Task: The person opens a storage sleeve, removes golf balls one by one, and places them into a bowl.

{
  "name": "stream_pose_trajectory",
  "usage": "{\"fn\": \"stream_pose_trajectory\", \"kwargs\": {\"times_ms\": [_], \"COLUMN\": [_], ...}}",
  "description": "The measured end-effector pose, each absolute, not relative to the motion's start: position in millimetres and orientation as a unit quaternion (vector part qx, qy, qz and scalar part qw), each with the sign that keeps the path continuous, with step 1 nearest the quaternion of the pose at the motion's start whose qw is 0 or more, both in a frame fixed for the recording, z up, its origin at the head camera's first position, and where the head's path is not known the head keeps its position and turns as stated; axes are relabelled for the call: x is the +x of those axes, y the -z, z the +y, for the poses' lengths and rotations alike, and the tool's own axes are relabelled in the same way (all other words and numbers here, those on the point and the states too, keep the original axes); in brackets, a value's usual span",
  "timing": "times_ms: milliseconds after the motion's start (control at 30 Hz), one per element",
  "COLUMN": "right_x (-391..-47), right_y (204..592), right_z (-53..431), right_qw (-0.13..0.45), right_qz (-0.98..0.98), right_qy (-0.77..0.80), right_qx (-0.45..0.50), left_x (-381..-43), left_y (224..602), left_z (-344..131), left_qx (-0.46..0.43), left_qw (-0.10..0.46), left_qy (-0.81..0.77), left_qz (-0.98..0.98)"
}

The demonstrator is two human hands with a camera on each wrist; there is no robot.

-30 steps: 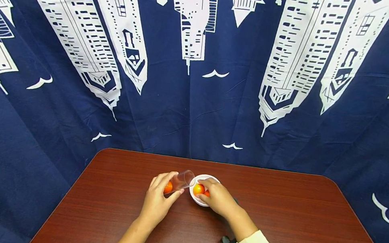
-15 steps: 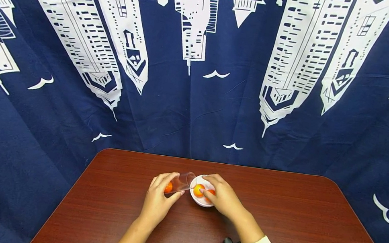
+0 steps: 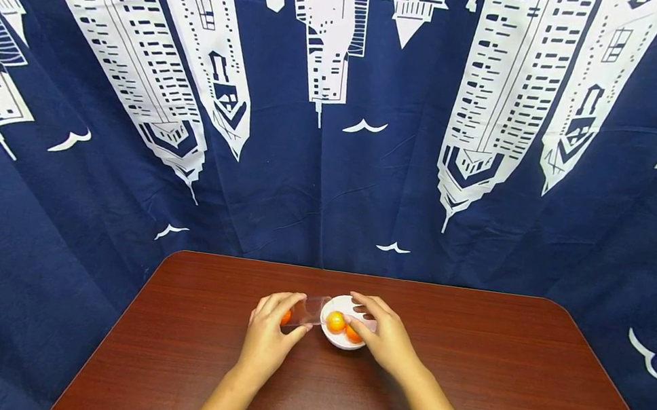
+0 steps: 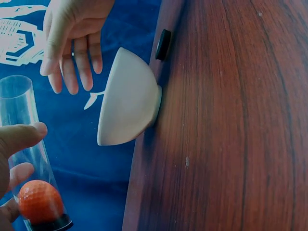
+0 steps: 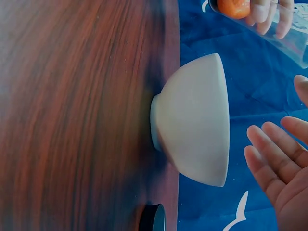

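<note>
My left hand [image 3: 267, 341] grips a clear tube [image 3: 309, 310] with thumb and fingers around it. The tube lies nearly level, its mouth just above the left rim of a white bowl [image 3: 326, 333]. At its black-capped end sits a dimpled orange golf ball [image 4: 39, 201]. Two orange balls, one nearer yellow-orange [image 3: 335, 321] and one darker orange [image 3: 353, 334], lie in the bowl; the wrist views hide them behind its wall. Above the bowl's right side hovers my right hand [image 3: 388, 339], fingers apart and holding nothing, as the right wrist view also shows.
A round black cap [image 5: 152, 218] rests on the brown wooden table [image 3: 175, 350] close to the bowl; my right hand hides it in the head view. Behind the table hangs a blue cloth [image 3: 278, 212] printed with white buildings and birds.
My right hand has drawn back to the right from the balls in the bowl, and its fingers have spread. The tube in my left hand has tipped closer to level.
</note>
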State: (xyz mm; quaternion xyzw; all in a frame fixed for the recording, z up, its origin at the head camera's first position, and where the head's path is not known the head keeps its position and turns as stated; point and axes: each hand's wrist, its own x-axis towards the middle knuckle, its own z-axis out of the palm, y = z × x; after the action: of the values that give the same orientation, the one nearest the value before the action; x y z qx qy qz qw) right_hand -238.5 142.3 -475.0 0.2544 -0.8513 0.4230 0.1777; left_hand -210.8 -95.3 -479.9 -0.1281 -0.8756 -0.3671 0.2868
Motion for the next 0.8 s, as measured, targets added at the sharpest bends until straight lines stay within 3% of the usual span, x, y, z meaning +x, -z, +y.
{"fn": "stream_pose_trajectory", "kwargs": {"times_ms": [300, 800], "right_x": [-225, -208], "right_y": [473, 480], "right_z": [145, 144], "right_qw": [0.145, 0.123], "right_qz": [-0.834, -0.836], "right_qy": [-0.462, -0.468], "right_qx": [0.263, 0.257], "left_x": [-208, -202], "left_y": [479, 473], "left_z": [-90, -88], "left_qx": [-0.161, -0.208], "left_qw": [0.334, 0.351], "left_qy": [0.297, 0.179], "left_qz": [-0.88, -0.895]}}
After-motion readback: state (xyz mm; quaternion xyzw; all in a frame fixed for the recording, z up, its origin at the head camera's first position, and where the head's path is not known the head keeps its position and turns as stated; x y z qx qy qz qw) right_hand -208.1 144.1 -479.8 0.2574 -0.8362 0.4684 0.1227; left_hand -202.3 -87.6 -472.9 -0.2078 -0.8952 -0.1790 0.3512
